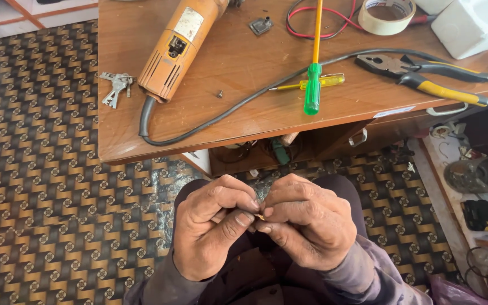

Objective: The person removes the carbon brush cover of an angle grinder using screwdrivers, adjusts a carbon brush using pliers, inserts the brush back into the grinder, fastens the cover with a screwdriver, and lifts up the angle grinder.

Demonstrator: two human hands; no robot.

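Observation:
My left hand (213, 229) and my right hand (306, 220) meet over my lap, below the table's front edge. Their fingertips pinch together on a tiny brass-coloured part (260, 217); most of it is hidden by the fingers. On the wooden table (244, 121) above lie an orange angle grinder (179, 48) with its grey cable (210, 121), a green-handled screwdriver (313, 85), a small yellow screwdriver (320, 82) and a small screw (219, 94).
A bunch of keys (116, 87) sits at the table's left edge. Pliers (425, 76), a tape roll (390, 14), red wire (334, 22) and a white box (473, 25) lie at the right. Patterned floor covers the left; clutter stands at the right (478, 214).

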